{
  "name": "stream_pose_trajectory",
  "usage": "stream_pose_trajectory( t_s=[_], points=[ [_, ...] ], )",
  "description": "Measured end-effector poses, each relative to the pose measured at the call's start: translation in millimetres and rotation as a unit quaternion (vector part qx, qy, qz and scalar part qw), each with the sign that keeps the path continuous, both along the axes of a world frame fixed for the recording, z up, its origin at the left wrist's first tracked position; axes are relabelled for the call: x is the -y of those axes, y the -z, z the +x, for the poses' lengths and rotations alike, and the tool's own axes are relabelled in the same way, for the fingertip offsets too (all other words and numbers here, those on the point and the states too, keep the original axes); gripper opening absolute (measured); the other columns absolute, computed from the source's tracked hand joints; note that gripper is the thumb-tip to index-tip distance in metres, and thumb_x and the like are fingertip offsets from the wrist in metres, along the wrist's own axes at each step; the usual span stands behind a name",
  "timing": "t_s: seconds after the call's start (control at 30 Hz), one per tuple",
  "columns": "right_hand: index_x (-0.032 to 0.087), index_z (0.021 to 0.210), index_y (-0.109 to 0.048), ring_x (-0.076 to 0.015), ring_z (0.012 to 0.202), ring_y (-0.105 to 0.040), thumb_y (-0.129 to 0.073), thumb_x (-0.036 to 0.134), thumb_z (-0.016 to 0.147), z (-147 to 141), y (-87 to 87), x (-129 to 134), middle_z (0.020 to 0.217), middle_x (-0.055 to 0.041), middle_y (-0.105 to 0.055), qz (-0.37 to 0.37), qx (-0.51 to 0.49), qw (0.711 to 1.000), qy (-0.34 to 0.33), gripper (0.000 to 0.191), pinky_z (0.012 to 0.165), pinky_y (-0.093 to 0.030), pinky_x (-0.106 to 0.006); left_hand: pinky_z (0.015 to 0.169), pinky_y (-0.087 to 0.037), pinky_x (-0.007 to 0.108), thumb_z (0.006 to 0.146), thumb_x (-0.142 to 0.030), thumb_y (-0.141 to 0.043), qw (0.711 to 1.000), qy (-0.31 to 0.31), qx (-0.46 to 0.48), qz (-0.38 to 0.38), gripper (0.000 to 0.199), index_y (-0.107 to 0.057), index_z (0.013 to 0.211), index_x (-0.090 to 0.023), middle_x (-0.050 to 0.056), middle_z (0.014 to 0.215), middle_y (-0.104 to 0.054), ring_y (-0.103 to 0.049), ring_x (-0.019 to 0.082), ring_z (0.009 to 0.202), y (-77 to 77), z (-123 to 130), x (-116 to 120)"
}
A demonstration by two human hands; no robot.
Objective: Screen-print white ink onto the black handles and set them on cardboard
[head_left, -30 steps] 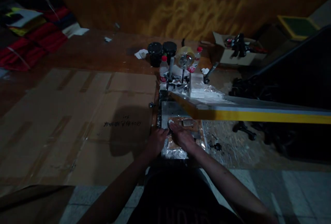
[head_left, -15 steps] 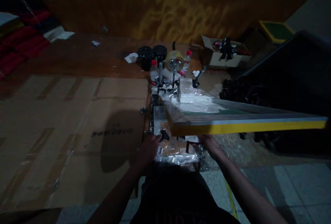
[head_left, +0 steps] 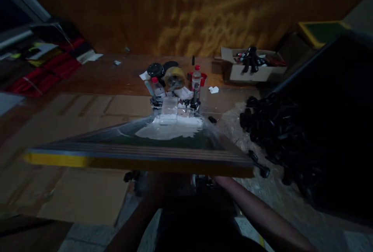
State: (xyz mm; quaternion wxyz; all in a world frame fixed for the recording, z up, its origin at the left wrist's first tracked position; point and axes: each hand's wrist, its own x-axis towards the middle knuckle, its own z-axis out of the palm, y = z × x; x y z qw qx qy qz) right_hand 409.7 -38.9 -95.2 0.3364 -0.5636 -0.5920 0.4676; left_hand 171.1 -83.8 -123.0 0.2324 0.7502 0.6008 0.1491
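A screen-printing frame [head_left: 163,163] with a yellow front edge is tilted up in front of me. White ink [head_left: 169,131] lies pooled across its green mesh. At the back of the mesh a pale block [head_left: 169,108] stands in the ink, by the clamp hardware. Under the front edge, my left hand [head_left: 159,186] is dark and blurred, and its fingers cannot be made out. My right hand [head_left: 221,182] reaches beneath the same edge on the right, its fingers hidden by the frame. What either hand touches is out of sight.
Behind the frame stand a bottle with a red cap [head_left: 196,77], a roll of tape [head_left: 175,77] and a black tub [head_left: 155,69]. Black parts [head_left: 271,127] are heaped at the right beside a large dark bin [head_left: 332,127]. Flattened cardboard [head_left: 87,193] covers the left side.
The frame has swung left and now sits across the middle, covering the platen and both hands' fingers. My view has turned as well, with more of the back wall showing.
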Motion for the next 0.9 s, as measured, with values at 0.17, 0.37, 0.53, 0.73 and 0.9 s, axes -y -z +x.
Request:
stream_pose_trajectory(
  t_s=[0.17, 0.37, 0.53, 0.73, 0.9],
  points=[
    [0.024, 0.082, -0.069, -0.0199, 0.091, -0.064, -0.063, 0.022, 0.082, 46.7, -22.1, -15.0, 0.091, -0.0036, -0.069, 0.110, -0.015, 0.991, -0.073, 0.007, 0.084, -0.051, -0.031, 0.089, -0.056, 0.039, 0.091, -0.022, -0.046, 0.992, 0.087, 0.012, 0.088, 0.034, -0.072, 0.112, -0.026, 0.006, 0.107, -0.075, -0.067, 0.024, 0.099, -8.8, 70.7, -7.5],
    [0.021, 0.070, -0.065, -0.0174, 0.074, -0.060, -0.065, 0.025, 0.076, 120.1, -14.5, -50.0, 0.074, -0.0009, -0.065, 0.107, 0.037, 0.993, 0.024, 0.007, 0.073, -0.045, -0.029, 0.079, -0.055, 0.032, 0.095, -0.023, -0.048, 0.960, 0.182, 0.068, 0.202, 0.032, -0.067, 0.121, -0.019, 0.008, 0.100, -0.072, -0.066, 0.019, 0.090, -28.5, 137.8, -26.8],
    [0.021, 0.069, -0.062, -0.0152, 0.060, -0.053, -0.073, 0.044, 0.063, 170.0, 12.0, -81.0, 0.062, 0.0024, -0.059, 0.020, -0.066, 0.980, 0.188, 0.027, 0.061, -0.042, -0.027, 0.079, -0.055, 0.032, 0.096, -0.024, -0.049, 0.964, 0.162, 0.102, 0.186, 0.030, -0.068, 0.118, -0.019, 0.010, 0.100, -0.071, -0.065, 0.019, 0.094, -19.7, 171.4, -48.2],
    [0.020, 0.072, -0.057, -0.0145, 0.057, -0.054, -0.077, 0.046, 0.052, 165.0, 39.0, -137.4, 0.063, 0.0023, -0.060, -0.068, -0.230, 0.931, 0.274, 0.038, 0.053, -0.043, -0.026, 0.076, -0.056, 0.032, 0.096, -0.023, -0.047, 0.976, 0.131, 0.063, 0.163, 0.031, -0.071, 0.114, -0.018, 0.009, 0.097, -0.073, -0.067, 0.020, 0.089, 14.3, 189.1, -70.2],
    [0.021, 0.090, -0.059, -0.0189, 0.073, -0.066, -0.068, 0.041, 0.070, 125.9, 44.7, -203.6, 0.081, -0.0023, -0.070, -0.075, -0.246, 0.942, 0.215, 0.030, 0.062, -0.054, -0.030, 0.083, -0.057, 0.034, 0.093, -0.022, -0.046, 0.993, 0.067, 0.053, 0.084, 0.034, -0.071, 0.116, -0.022, 0.008, 0.101, -0.073, -0.067, 0.019, 0.093, 33.8, 200.8, -93.5]
  ],
)
